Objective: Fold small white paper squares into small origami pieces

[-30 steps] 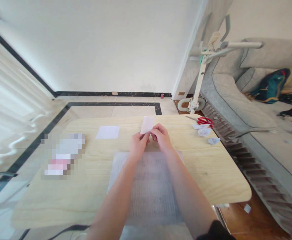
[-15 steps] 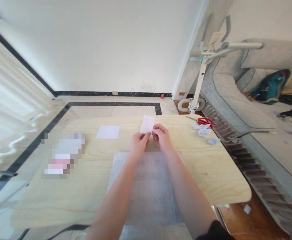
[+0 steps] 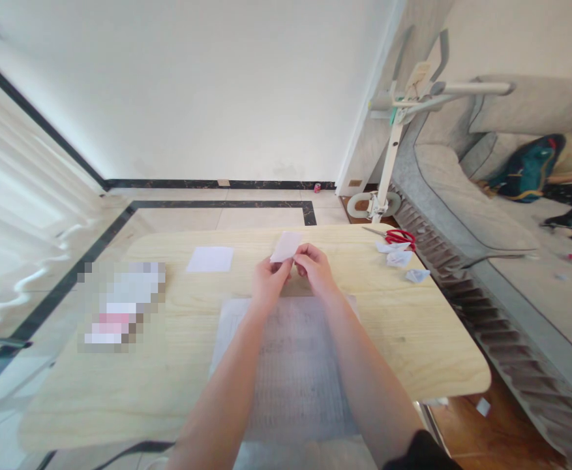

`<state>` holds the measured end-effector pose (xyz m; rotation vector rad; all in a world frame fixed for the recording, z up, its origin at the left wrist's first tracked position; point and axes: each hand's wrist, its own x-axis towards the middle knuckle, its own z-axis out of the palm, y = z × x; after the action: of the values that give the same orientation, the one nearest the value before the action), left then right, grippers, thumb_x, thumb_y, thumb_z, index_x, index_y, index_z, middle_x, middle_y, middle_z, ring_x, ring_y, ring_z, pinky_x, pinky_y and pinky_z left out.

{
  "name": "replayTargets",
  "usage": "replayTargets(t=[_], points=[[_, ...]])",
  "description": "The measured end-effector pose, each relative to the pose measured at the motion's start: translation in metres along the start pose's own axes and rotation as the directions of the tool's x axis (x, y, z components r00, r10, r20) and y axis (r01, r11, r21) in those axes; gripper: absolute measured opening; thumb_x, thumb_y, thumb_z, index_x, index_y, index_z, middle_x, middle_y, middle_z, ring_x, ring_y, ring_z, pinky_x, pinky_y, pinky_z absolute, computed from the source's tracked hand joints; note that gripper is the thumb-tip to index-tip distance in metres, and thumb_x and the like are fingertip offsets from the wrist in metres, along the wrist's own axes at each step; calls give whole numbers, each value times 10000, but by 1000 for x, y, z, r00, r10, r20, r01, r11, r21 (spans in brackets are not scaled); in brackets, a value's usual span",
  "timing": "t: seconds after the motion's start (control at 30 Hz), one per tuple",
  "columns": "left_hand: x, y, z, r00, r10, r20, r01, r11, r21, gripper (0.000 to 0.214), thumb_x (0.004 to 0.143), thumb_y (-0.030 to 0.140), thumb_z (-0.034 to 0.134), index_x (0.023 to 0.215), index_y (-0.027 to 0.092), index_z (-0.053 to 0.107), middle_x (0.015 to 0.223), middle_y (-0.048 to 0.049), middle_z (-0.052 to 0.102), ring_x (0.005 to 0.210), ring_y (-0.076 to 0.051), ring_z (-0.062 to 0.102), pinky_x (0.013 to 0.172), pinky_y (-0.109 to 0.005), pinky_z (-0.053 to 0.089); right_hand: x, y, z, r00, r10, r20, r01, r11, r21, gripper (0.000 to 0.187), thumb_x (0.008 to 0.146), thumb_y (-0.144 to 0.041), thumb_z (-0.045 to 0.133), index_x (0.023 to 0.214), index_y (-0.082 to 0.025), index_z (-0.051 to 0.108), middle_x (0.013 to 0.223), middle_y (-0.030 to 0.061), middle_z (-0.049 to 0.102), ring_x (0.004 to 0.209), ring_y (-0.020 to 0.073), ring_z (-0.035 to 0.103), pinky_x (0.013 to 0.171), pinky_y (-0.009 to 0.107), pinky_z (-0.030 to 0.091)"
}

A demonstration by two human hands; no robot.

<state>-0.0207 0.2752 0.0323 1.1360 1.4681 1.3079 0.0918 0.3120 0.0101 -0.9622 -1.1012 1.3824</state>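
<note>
A small white piece of paper [image 3: 286,245] is held up between my hands above the far middle of the table. My left hand [image 3: 270,279] pinches its lower edge. The fingers of my right hand [image 3: 314,266] close on its lower right corner, close to my left thumb. Under my forearms lies a larger greyish printed sheet [image 3: 300,365], partly covered by them. A flat white sheet [image 3: 210,259] rests on the table to the left of my hands.
Red-handled scissors [image 3: 399,239] and several folded white paper pieces [image 3: 417,275] lie at the table's [image 3: 427,346] right side. A blurred-out object [image 3: 124,303] is on the left. Beyond the right edge stands a grey sofa [image 3: 481,215], with a person on it.
The held paper has tipped to a flatter angle and shifted slightly left. Both hands keep their pinch on it.
</note>
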Motion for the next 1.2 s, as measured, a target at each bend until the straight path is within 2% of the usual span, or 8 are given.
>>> replayTargets(t=[0.43, 0.77, 0.97, 1.2], points=[[-3, 2, -3, 999, 39, 15, -39, 999, 25, 319, 749, 332, 622, 491, 164, 541, 443, 12, 518, 439, -104, 475, 472, -227, 367, -2, -2, 1, 1000, 12, -7, -12, 1000, -9, 104, 663, -238, 597, 625, -207, 505, 482, -78, 422, 409, 73, 338, 414, 229, 204], [-6, -3, -2, 996, 76, 50, -79, 995, 59, 380, 777, 374, 602, 469, 164, 529, 457, 11, 510, 456, -103, 463, 485, -228, 354, -2, 0, 1, 1000, -4, -11, 5, 999, 51, 130, 670, -225, 564, 597, -220, 457, 448, -78, 400, 400, 85, 340, 408, 228, 221], [-6, -5, -3, 996, 70, 48, -73, 994, 81, 396, 769, 394, 597, 456, 164, 525, 440, 12, 498, 447, -104, 452, 486, -233, 344, -1, 1, 1, 1000, -19, -2, 19, 999, 48, 138, 667, -227, 553, 587, -219, 440, 444, -79, 399, 396, 84, 341, 407, 226, 226], [-8, 0, -1, 998, 42, 40, -45, 997, 55, 361, 766, 341, 587, 456, 167, 527, 430, 6, 505, 438, -107, 463, 480, -231, 356, -3, 1, 5, 1000, -20, 16, 20, 998, 53, 115, 665, -211, 528, 592, -220, 440, 441, -81, 412, 380, 81, 340, 395, 222, 209]])
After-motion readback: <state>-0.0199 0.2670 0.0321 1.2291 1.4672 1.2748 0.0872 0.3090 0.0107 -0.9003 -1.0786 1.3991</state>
